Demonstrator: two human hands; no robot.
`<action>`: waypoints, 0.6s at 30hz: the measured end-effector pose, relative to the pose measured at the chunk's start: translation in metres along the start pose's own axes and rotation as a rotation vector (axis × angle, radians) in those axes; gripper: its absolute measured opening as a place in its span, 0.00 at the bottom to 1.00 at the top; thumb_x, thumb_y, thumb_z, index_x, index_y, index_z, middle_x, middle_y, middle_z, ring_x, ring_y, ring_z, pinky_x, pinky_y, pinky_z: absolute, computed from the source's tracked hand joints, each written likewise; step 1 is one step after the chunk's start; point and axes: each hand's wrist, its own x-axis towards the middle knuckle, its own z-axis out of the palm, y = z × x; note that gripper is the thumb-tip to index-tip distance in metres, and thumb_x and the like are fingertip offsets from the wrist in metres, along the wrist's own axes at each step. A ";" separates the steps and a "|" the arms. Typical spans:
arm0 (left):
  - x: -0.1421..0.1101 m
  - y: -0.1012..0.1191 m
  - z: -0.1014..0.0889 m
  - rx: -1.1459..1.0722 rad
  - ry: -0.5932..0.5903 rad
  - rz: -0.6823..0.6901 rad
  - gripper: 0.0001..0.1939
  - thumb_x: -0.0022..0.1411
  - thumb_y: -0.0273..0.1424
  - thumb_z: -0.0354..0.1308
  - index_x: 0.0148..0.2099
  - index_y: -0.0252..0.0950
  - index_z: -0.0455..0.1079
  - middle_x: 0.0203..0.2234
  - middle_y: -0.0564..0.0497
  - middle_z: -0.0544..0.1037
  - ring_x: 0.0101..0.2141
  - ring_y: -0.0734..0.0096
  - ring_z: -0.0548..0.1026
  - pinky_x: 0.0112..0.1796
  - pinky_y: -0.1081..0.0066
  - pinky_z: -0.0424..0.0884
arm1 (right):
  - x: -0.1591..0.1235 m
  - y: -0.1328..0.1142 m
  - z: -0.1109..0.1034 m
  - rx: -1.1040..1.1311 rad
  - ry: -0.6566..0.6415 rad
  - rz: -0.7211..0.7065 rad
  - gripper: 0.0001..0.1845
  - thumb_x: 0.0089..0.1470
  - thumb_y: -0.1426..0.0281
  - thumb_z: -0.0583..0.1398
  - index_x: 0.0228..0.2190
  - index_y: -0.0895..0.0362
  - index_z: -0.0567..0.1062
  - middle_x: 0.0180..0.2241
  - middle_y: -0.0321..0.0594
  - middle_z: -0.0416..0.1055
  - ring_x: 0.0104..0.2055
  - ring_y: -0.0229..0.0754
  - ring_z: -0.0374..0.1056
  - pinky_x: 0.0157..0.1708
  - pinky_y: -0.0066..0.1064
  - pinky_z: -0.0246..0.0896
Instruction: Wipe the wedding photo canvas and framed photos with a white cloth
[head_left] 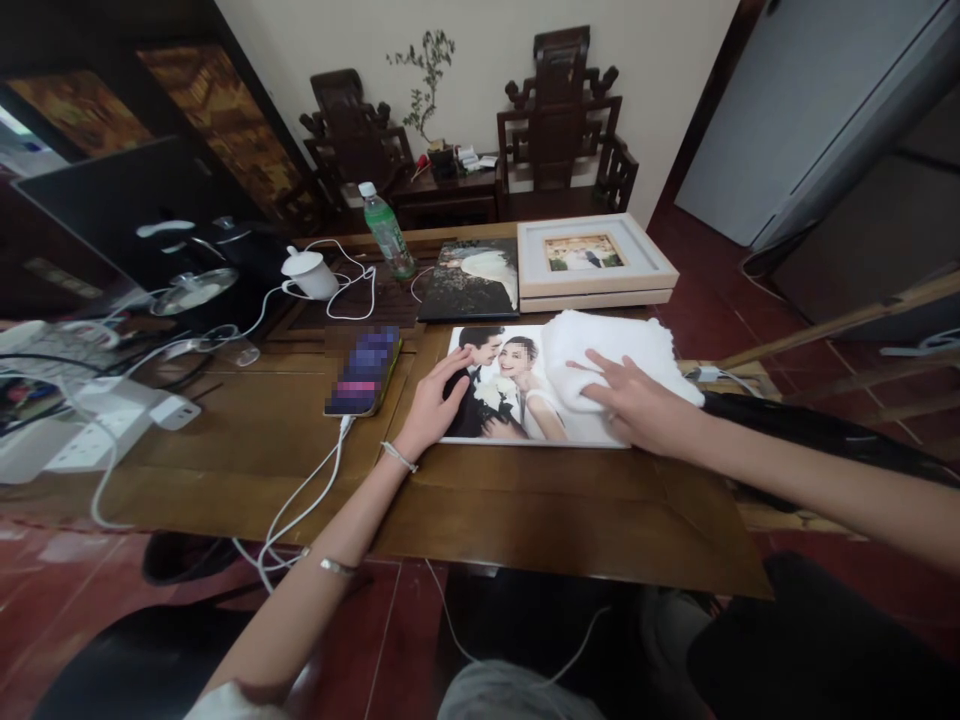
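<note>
A wedding photo album (517,395), its glossy cover showing a couple and white flowers, lies flat at the table's front. My left hand (441,400) rests on its left edge, fingers stretched out and holding nothing. On the album's right part is a folded white cloth (622,340), which hides that side of the cover. My right hand (630,395) presses down on this cloth and grips it, some fingers spread over the top. Part of the cloth hangs past the album's right edge.
Behind the album are a dark photo panel (472,280) and a framed picture (596,265). A charging phone (364,370) lies to the left, with a green bottle (388,235), a lidded white cup (309,273), a power strip (105,420) and loose cables beyond.
</note>
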 end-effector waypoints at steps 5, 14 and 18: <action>0.000 0.000 0.000 0.000 0.007 0.002 0.17 0.66 0.33 0.49 0.54 0.38 0.69 0.57 0.46 0.69 0.60 0.64 0.63 0.60 0.56 0.56 | -0.033 -0.037 -0.002 -0.007 -0.057 -0.062 0.28 0.38 0.87 0.52 0.42 0.58 0.72 0.64 0.49 0.50 0.66 0.64 0.38 0.55 0.67 0.48; -0.001 -0.002 0.000 0.013 0.000 0.001 0.17 0.67 0.34 0.48 0.54 0.39 0.68 0.58 0.47 0.68 0.60 0.64 0.62 0.60 0.56 0.56 | -0.027 -0.026 -0.004 0.019 -0.059 -0.117 0.30 0.38 0.87 0.51 0.43 0.58 0.73 0.64 0.49 0.52 0.66 0.60 0.40 0.55 0.66 0.48; 0.000 -0.002 0.000 0.009 0.005 0.006 0.17 0.66 0.34 0.48 0.54 0.39 0.69 0.58 0.47 0.68 0.60 0.64 0.62 0.60 0.56 0.56 | -0.009 0.000 0.001 -0.026 -0.001 -0.141 0.28 0.39 0.87 0.51 0.42 0.58 0.72 0.64 0.50 0.52 0.67 0.58 0.40 0.55 0.64 0.48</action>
